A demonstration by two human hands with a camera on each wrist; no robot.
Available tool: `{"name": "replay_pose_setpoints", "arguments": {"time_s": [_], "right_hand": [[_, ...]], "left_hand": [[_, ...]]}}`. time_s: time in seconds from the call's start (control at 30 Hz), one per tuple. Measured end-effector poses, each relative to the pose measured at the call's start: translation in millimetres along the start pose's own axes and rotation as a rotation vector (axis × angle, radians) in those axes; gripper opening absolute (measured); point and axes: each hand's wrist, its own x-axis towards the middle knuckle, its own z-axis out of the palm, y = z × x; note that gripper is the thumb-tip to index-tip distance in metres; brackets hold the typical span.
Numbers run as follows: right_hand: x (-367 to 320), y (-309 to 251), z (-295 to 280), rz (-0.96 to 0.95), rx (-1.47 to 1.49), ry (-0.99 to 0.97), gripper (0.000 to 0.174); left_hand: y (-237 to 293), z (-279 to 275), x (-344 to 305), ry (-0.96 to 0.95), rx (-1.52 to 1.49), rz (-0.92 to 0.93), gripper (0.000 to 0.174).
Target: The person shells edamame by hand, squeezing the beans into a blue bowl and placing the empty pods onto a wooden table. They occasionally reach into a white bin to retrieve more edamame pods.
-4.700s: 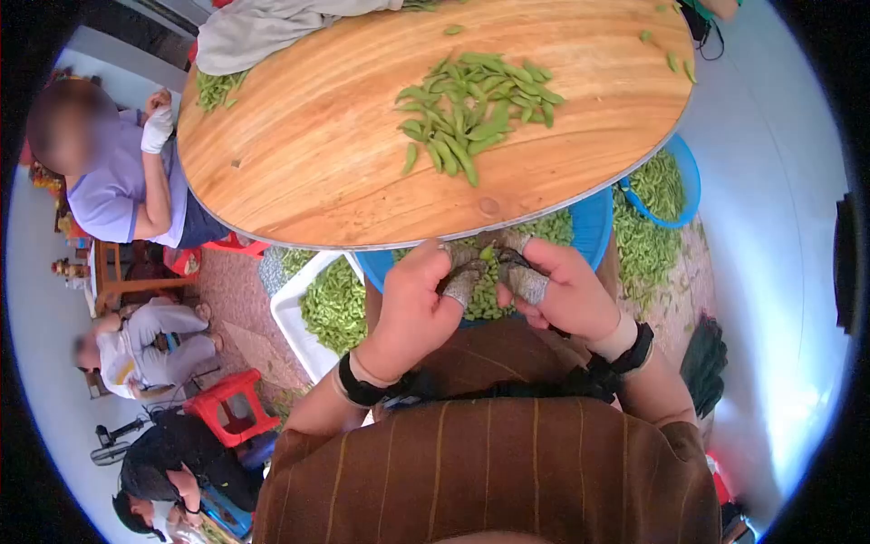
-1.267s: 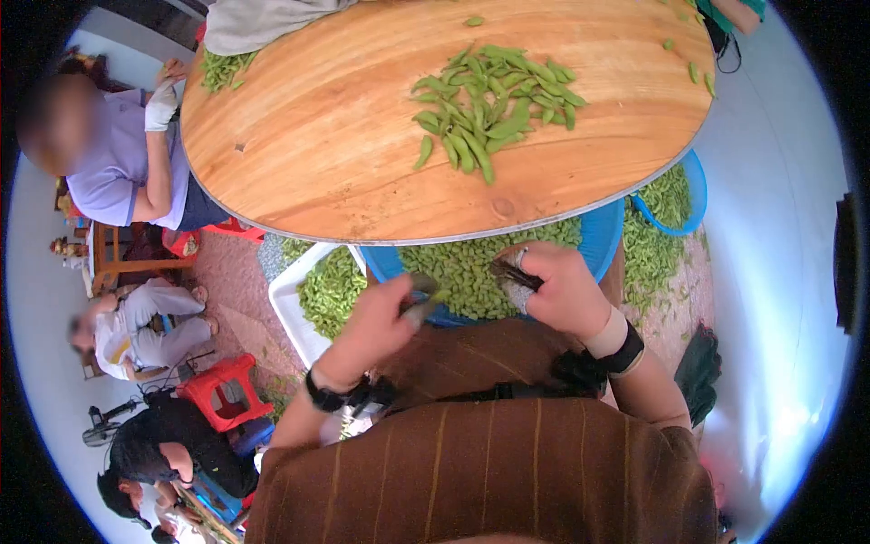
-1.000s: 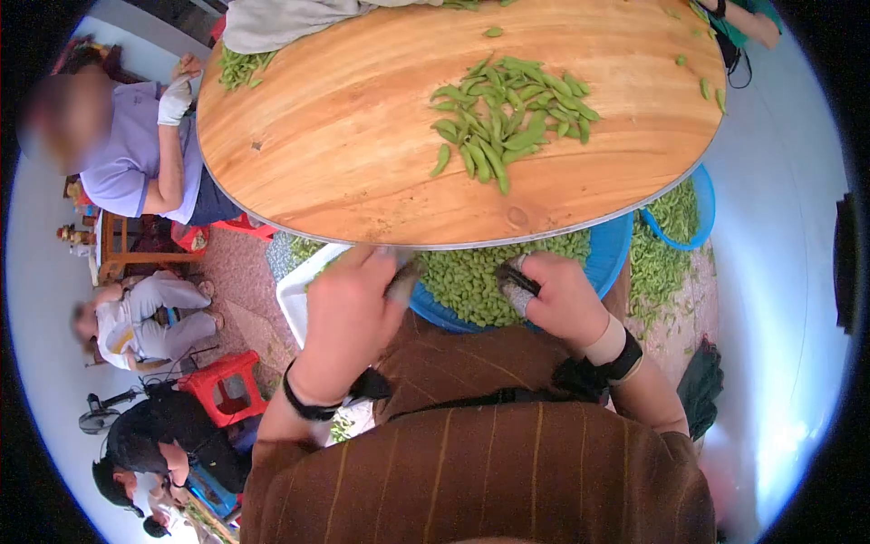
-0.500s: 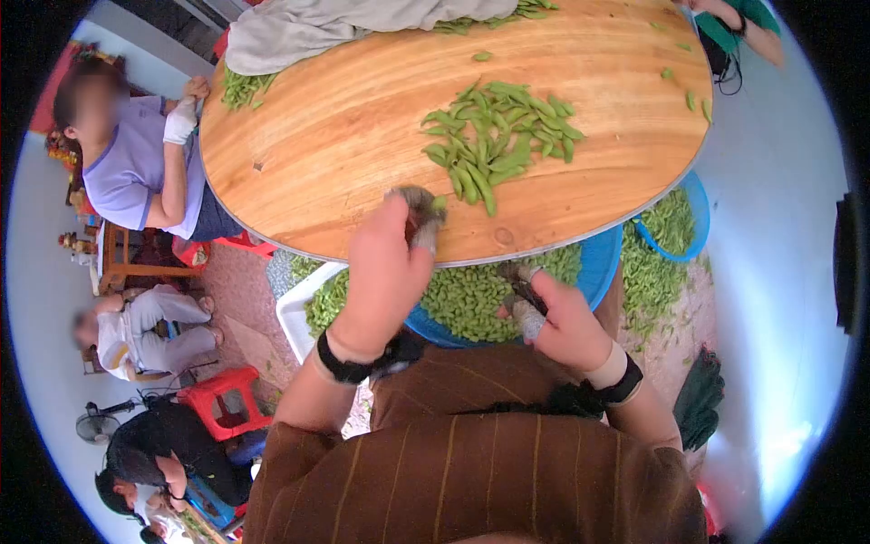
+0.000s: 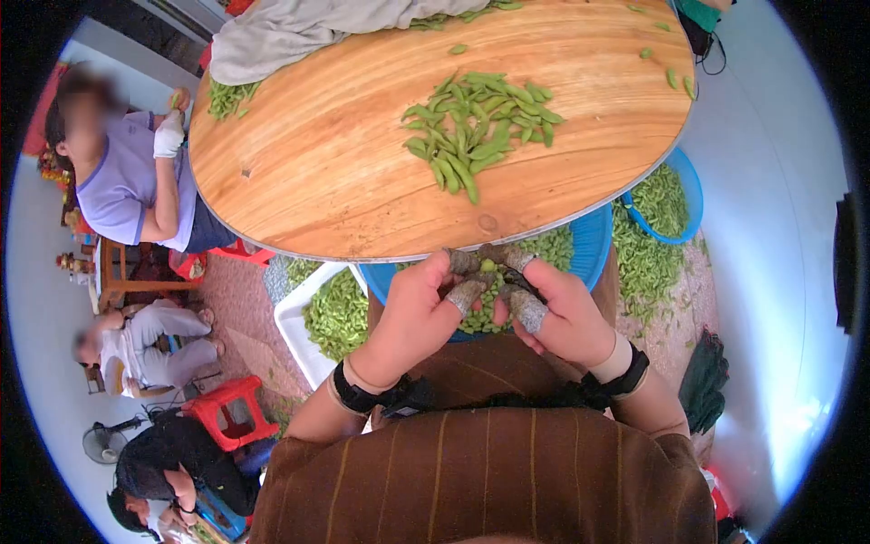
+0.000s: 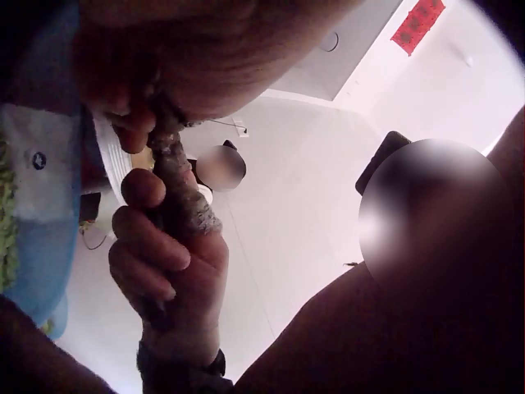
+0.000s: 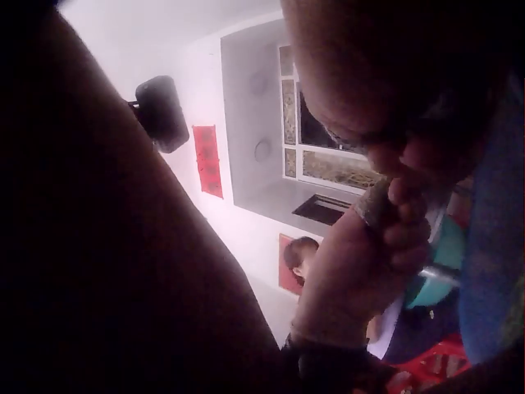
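My left hand [image 5: 412, 313] and right hand [image 5: 575, 317] meet fingertip to fingertip at the near table edge, above a blue basin [image 5: 594, 245] of shelled green beans. Between them, both pinch a small green edamame pod [image 5: 488, 266], mostly covered by the fingers. Grey, dark-stained wrapping covers the thumbs and forefingers of both hands. In the left wrist view, the right hand [image 6: 168, 263] has its other fingers curled in. The dim right wrist view shows the left hand [image 7: 353, 263] bent toward the other. A pile of edamame pods [image 5: 476, 131] lies on the wooden table [image 5: 317, 195].
Left of the basin is a white tray [image 5: 294, 313] of shelled beans. At right, a blue basket [image 5: 696, 195] and loose pods [image 5: 648, 272] lie on the floor. A grey cloth [image 5: 281, 41] covers the far table edge. Several people sit at left, near a red stool [image 5: 231, 412].
My left hand reached up over the table edge, took an edamame pod near the pile, and came back down to meet the right hand, which stayed over the basin.
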Motion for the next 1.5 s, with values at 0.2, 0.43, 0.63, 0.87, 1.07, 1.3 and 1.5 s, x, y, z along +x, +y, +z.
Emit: {"name": "replay_pose_setpoints", "arguments": {"time_s": [0.2, 0.43, 0.63, 0.87, 1.07, 1.3, 1.5], "right_hand": [[1, -2, -1, 0.060, 0.207, -0.058, 0.022], [3, 4, -4, 0.121, 0.236, -0.094, 0.025], [2, 16, -5, 0.146, 0.592, -0.163, 0.025], [4, 29, -4, -0.200, -0.054, 0.039, 0.027], [13, 28, -11, -0.193, -0.217, 0.077, 0.024], [18, 16, 5, -0.223, -0.773, 0.048, 0.018], [23, 12, 11, -0.354, -0.884, -0.016, 0.016]], "left_hand": [[-1, 2, -2, 0.068, 0.151, 0.076, 0.019], [-10, 9, -3, 0.174, 0.565, 0.391, 0.018], [-17, 4, -3, -0.174, -0.689, -0.225, 0.014], [-34, 10, -2, -0.396, -1.295, -0.379, 0.025], [-35, 10, -3, -0.384, -1.192, -0.388, 0.014], [-41, -5, -11, -0.219, -0.200, -0.263, 0.012], [-76, -68, -60, -0.082, 0.885, -0.051, 0.020]]}}
